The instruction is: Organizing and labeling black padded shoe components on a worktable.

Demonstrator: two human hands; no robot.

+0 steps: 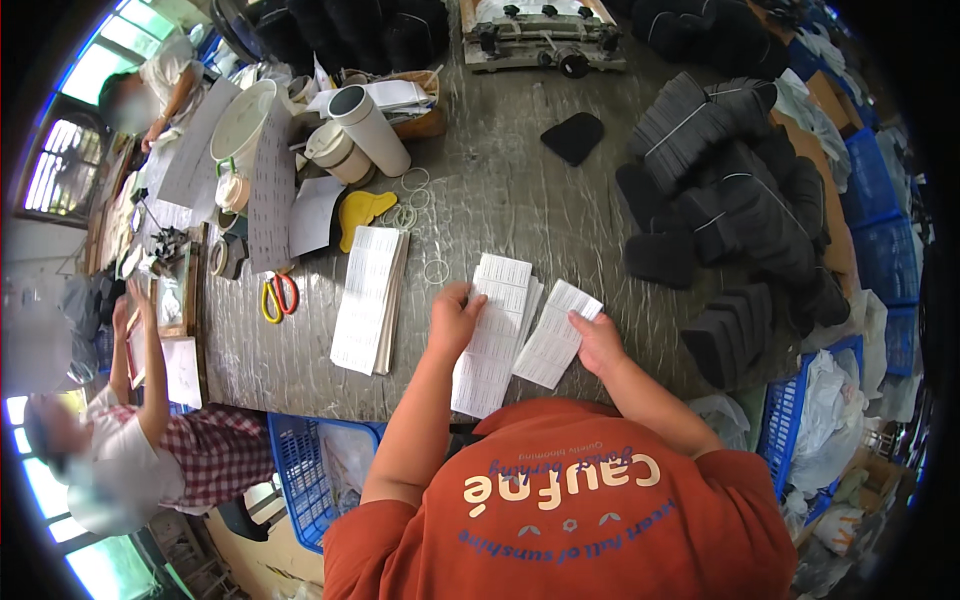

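Observation:
My left hand (457,318) is closed on the left edge of a small sheaf of long white printed slips (492,335), thumb on top. Farther right, my right hand (598,342) pinches the upper right edge of a shorter printed slip (556,340), which slants beside the sheaf. Both papers are just above or on the dark table (480,180), close to my body; I cannot tell whether they touch it. To the left of my left hand lies a thicker stack of similar printed sheets (365,300), its pages slightly fanned along the right side.
Scissors (280,295) with red and yellow handles, rubber bands (405,215) and a white tumbler (370,130) are on the left. Banded bundles of black pads (720,200) crowd the right; one black pad (572,138) lies alone. A clamping frame (545,45) stands at the back.

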